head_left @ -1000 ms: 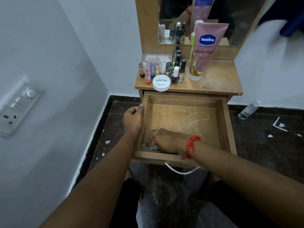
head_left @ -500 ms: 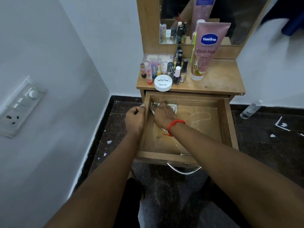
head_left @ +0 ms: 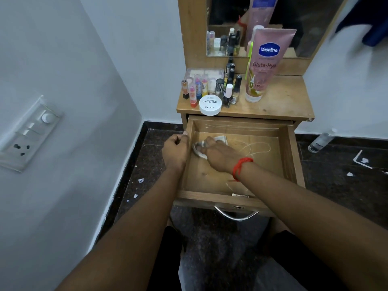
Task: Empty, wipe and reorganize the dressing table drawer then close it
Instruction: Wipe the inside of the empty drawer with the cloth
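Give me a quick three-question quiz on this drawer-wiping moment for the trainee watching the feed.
1. True or false: the drawer still holds cosmetics.
2. What does the right hand press against the drawer floor?
A. a sponge
B. a white cloth
C. a brush
3. Fill in: the left hand rests on the drawer's ____ side wall.

Key:
1. False; the cosmetics, including the Vaseline tube and the white Zudio jar, stand on the tabletop.
2. B
3. left
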